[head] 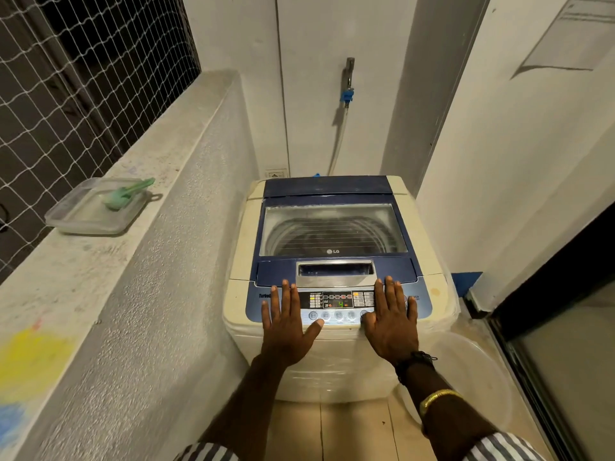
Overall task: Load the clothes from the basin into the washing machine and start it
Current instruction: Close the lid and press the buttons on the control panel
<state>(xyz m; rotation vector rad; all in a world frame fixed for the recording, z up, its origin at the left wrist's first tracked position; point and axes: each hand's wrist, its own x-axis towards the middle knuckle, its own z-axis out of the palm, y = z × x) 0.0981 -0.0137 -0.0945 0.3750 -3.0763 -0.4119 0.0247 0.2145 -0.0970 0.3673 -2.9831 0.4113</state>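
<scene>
Your washer [336, 357] stands against the back wall. It has a cream body and a blue lid [276, 272] that is closed flat, with a glass window showing the ribbed drum below. The panel [337, 304] along the front edge is lit, with a green "4" on its display. The basin [472, 371], clear plastic, sits on the floor just beside the washer's right front corner, partly behind your right forearm.

Your left hand [286, 327] lies flat on the panel's left part, fingers straight and spread, holding nothing, its thumb tip by a round button. Your right hand [391, 324] lies the same way on the right part, released, its thumb by the last round button. Whether either thumb presses cannot be told.

"LG" is printed below the window. "Turbo" shows beside your left fingers, the rest of the word covered.
</scene>
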